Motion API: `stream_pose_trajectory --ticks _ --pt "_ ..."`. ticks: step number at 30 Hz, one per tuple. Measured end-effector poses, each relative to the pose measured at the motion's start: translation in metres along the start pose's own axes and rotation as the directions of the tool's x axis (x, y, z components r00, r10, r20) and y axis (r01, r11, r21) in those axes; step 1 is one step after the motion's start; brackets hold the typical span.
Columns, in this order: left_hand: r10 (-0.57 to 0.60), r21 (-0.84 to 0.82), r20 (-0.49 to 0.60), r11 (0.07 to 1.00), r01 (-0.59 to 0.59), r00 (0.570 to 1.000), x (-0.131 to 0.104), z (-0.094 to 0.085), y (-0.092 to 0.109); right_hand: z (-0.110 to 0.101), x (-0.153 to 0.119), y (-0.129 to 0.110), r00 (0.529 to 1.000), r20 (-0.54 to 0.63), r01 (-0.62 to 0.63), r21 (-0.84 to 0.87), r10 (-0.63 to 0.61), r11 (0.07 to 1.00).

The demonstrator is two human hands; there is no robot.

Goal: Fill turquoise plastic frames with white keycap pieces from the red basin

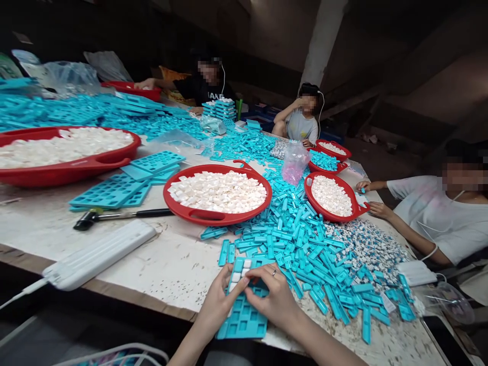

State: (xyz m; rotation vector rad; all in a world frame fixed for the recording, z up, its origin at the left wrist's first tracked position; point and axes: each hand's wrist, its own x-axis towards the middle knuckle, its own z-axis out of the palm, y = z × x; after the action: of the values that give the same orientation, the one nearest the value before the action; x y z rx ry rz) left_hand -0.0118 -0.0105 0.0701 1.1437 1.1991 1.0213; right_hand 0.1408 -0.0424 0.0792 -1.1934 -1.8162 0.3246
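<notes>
A turquoise tray with square pockets [244,323] is at the near table edge, tilted toward me. Several small white blocks [236,277] sit in pockets at its far end. My left hand [216,300] grips the tray along its left side, the thumb reaching across by the white blocks. Over the tray's upper right, my right hand [277,300] has thumb and forefinger curled together beside the blocks; whatever is between those fingertips is hidden. Just beyond the tray stands a red basin [217,218] heaped with white blocks.
Loose turquoise strips [301,239] are piled to the right. A hammer [125,214] and a white power strip [102,254] lie left, near stacked turquoise trays [110,190]. Another red basin [76,170] is beyond. Co-workers sit around the table; one's hand [381,209] is by a basin.
</notes>
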Motion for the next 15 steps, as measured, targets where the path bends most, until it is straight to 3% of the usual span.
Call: stream_pose_trajectory --ticks 3,7,15 --pt "-0.004 0.007 0.019 1.0 0.004 1.0 0.0003 0.0004 -0.0005 0.0001 -0.0007 0.0006 1.0 -0.006 0.004 -0.007 -0.004 1.0" --pt "-0.011 0.033 -0.047 0.999 0.013 0.999 0.0011 0.0009 -0.0044 -0.0003 -0.002 0.0026 1.0 0.018 0.017 -0.022 -0.016 1.0" --pt "-0.016 -0.047 0.085 0.999 0.02 0.996 -0.0003 -0.0023 -0.0024 -0.0027 -0.0013 0.0008 0.998 0.018 0.063 -0.027 -0.062 0.998"
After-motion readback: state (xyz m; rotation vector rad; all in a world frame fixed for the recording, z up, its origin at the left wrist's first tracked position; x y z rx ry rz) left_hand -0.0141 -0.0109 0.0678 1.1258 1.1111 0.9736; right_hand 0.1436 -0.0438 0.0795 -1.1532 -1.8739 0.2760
